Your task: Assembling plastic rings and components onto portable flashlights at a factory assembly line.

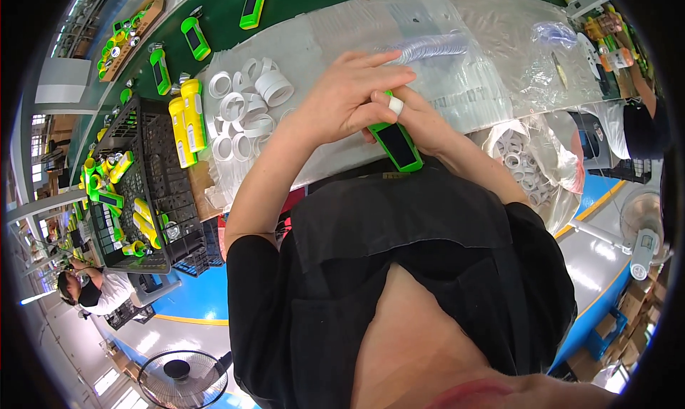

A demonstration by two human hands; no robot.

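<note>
to the right of the pile of white rings [255, 106], the right hand [428, 120] seemed clasped around a dark-screened green device [394, 145], while the left hand [337, 98] lay over its far end by a white band [395, 106], its grip impossible to tell, and firm, even support probably served best.

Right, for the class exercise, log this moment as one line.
right hand: holding black-screened green handheld device | left hand: thumb by small white ring | left of hands: loose white rings
</note>
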